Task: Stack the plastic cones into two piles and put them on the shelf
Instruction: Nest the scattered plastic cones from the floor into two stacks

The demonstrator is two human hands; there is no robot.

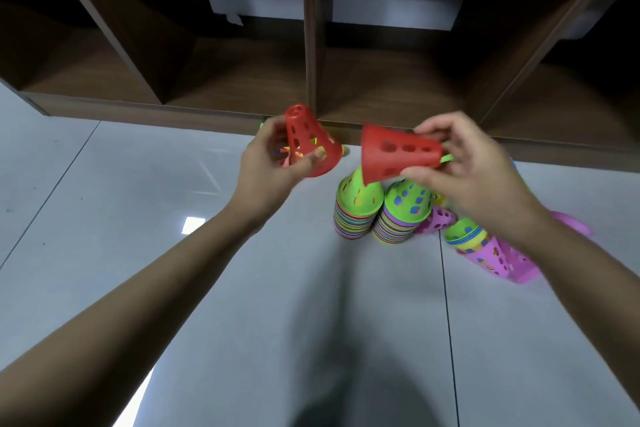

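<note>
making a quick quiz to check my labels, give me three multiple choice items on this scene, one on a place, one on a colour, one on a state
1. Where do the green-topped stacks stand?
A) on the floor in front of the shelf
B) inside a shelf compartment
C) on a table

2. What colour is the cone in the left hand?
A) green
B) red
C) purple

3. What is the right hand doing?
A) resting open on the floor
B) pointing at the shelf
C) gripping a second cone on its side

Answers: A, the stacks sit on grey tiles outside the compartments; B, its perforated wall is red; C, fingers and thumb curl round its narrow end.
</note>
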